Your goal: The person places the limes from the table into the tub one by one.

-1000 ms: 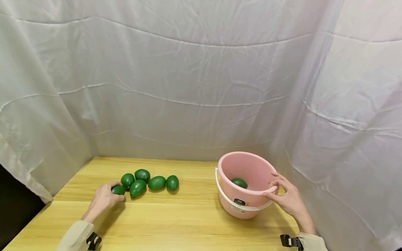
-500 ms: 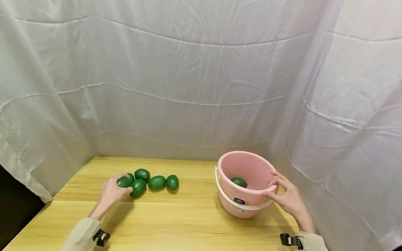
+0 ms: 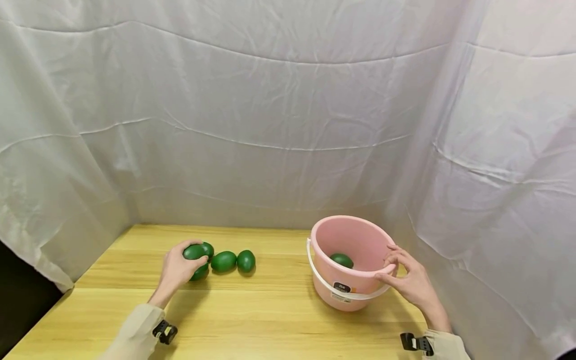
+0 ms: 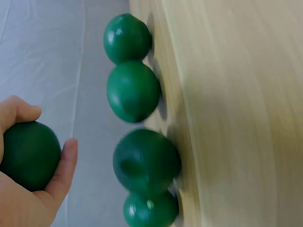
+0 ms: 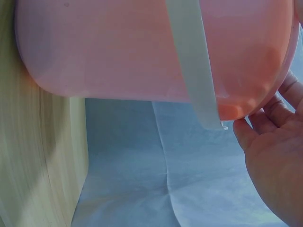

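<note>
My left hand (image 3: 176, 267) grips a dark green, smooth avocado (image 4: 31, 155) between thumb and fingers, lifted above the table in the left wrist view. Beside and under it lie several more avocados, among them one (image 3: 223, 261) in the middle and one (image 3: 246, 261) at the right end of the group. The pink bucket (image 3: 326, 282) stands to the right, its white handle (image 5: 191, 61) hanging down the near side. My right hand (image 3: 411, 280) pinches the bucket's right rim, thumb outside and fingers over the edge. One avocado (image 3: 341, 260) rests inside the bucket.
The wooden table (image 3: 261, 320) carries everything. Pale grey cloth (image 3: 270, 175) hangs behind it and along both sides. A label (image 3: 342, 287) shows on the bucket's front. Black straps (image 3: 165, 331) sit on both wrists.
My left hand has picked up the leftmost avocado and carried it right and up, past another one. My right hand stays on the bucket rim, and the bucket has hardly moved.
</note>
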{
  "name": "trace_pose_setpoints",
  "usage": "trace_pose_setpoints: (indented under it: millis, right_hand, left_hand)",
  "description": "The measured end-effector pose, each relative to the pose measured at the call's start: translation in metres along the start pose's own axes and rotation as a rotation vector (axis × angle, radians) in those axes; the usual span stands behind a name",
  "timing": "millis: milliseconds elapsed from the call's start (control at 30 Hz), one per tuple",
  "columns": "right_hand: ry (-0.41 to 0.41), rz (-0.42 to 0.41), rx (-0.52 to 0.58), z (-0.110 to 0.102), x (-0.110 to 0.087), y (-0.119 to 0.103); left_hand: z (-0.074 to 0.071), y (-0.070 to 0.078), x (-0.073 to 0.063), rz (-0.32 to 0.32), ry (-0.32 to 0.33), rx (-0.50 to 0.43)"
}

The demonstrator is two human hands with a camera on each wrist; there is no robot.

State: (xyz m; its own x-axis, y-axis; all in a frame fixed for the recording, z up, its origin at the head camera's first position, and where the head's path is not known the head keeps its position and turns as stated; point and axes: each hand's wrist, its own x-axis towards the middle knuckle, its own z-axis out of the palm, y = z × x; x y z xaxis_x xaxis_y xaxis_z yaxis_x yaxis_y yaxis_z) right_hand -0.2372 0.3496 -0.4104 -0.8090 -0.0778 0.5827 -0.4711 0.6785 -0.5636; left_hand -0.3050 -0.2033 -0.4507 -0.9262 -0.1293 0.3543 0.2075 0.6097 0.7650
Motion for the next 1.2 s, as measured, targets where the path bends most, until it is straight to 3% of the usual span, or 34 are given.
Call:
trace_pose_setpoints:
  millis: [167,300,667,1200]
  right_hand:
    - [0.003,-0.001,0.006,0.000,0.000,0.000]
    - [0.008,-0.012,0.009,0.000,-0.001,0.001]
    - [-0.003,-0.006,0.003,0.001,-0.002,0.001]
    - [0.007,0.009,-0.012,0.001,-0.001,0.001]
  left_hand:
    - [0.013,0.014,0.001,-0.047,0.027,-0.084]
    - [0.021,0.021,0.000,-0.077,0.008,-0.100]
    - [0.040,0.025,-0.002,-0.038,0.006,-0.154]
    - [0.077,0.064,0.001,-0.027,0.050,-0.367]
